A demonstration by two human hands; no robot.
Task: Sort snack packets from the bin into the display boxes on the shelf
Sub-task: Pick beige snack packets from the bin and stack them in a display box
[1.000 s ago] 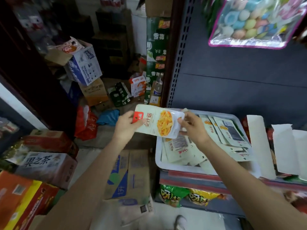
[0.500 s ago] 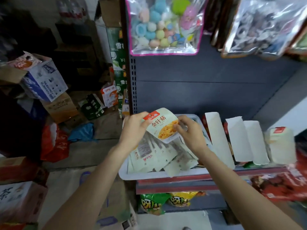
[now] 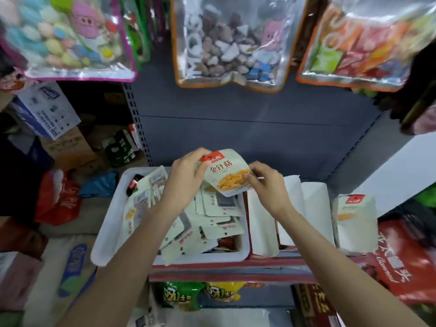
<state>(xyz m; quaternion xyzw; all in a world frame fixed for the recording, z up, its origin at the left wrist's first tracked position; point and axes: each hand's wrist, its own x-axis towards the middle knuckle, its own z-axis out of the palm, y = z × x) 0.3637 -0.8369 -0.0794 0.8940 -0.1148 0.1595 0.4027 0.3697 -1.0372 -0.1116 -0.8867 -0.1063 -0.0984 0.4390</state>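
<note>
White plastic bin (image 3: 111,223) sits at the shelf's left end, loose snack packets heaped inside, mostly face down. Left hand (image 3: 186,182) pinches the top-left corner of one enoki mushroom packet (image 3: 226,175), thumb on the printed front and fingers behind. Right hand (image 3: 266,185) pinches its right edge, fingers curled. Packet is held face up above the bin's back right corner, likely to read the label before sorting. Display boxes (image 3: 313,208) stand just right of the bin, flaps raised.
</note>
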